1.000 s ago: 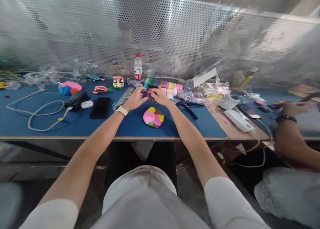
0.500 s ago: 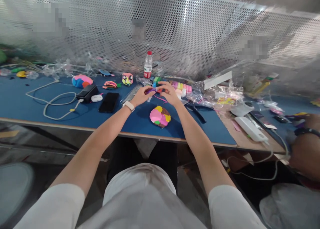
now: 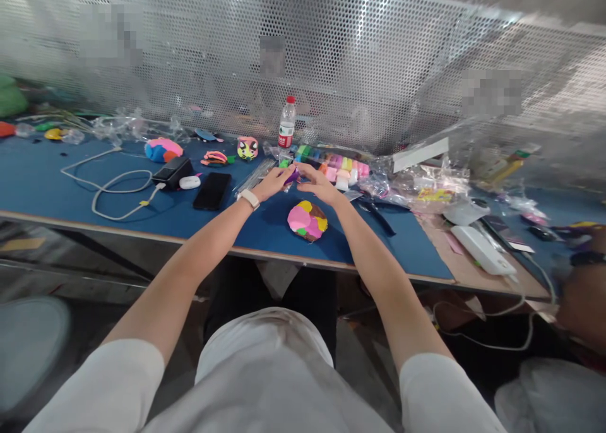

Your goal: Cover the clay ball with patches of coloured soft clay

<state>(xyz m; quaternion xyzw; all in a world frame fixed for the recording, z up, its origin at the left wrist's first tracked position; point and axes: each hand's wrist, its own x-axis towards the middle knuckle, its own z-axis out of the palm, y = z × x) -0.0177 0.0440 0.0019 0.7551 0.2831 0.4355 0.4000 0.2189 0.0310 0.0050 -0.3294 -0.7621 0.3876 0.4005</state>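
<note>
My left hand (image 3: 274, 182) is closed on a small purple piece (image 3: 292, 175), at the middle of the blue table (image 3: 255, 231). Close to its right side, my right hand (image 3: 316, 183) has its fingertips at the same piece; its hold is too small to make out. Nearer to me lies a round lump (image 3: 307, 221) in pink, yellow, brown and green. Behind my hands is a row of coloured blocks (image 3: 348, 165), partly hidden by my right hand.
A bottle (image 3: 286, 125) with a red cap stands behind. To the left lie a black phone (image 3: 212, 190), a charger (image 3: 172, 172) with a white cable and painted lumps. Plastic wrapping, a black tool (image 3: 379, 218) and a white power strip (image 3: 483, 250) are right, beside another person's arm.
The view has shifted slightly, so the table items appear further right. My fingers have moved around the purple piece, and more of the coloured blocks shows behind them.
</note>
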